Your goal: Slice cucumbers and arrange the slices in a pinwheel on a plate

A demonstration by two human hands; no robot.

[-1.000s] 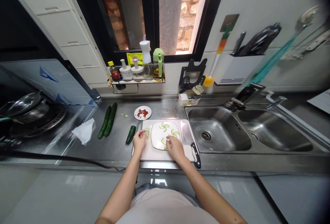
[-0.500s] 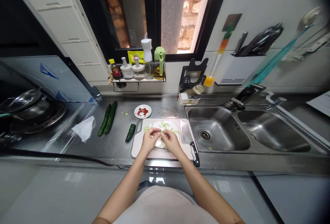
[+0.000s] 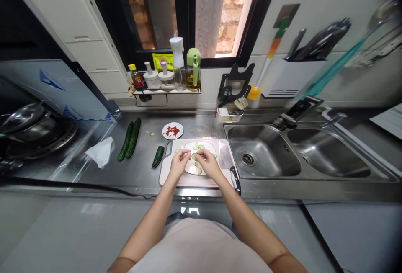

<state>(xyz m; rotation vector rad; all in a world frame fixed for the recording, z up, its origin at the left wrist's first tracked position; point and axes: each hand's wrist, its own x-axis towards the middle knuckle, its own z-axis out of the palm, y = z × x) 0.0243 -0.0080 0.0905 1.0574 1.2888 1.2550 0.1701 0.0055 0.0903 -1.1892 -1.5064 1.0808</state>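
Observation:
A white plate [image 3: 191, 168] with several thin green-edged cucumber slices [image 3: 198, 165] rests on a pale cutting board [image 3: 169, 176]. Over the plate's left side is my left hand [image 3: 180, 163], its fingers pinched together; what they hold, if anything, is too small to name. My right hand [image 3: 206, 163] pinches a cucumber slice [image 3: 193, 156] above the plate's middle. On the board's right side lies a knife with a black handle [image 3: 235, 180]. A cut cucumber piece [image 3: 158, 156] sits left of the board, and a small white plate of chopped red pieces [image 3: 172, 131] stands behind it.
Two whole cucumbers [image 3: 129, 139] and a crumpled white cloth [image 3: 101, 151] lie on the left counter. A pot [image 3: 29, 124] is on the stove at far left. To the right is a double sink [image 3: 264, 151]. Seasoning bottles stand on a wall rack [image 3: 169, 92].
My hands have moved slightly apart, and a slice now shows at my right fingertips. The whole view has shifted a little, with the counter sitting higher.

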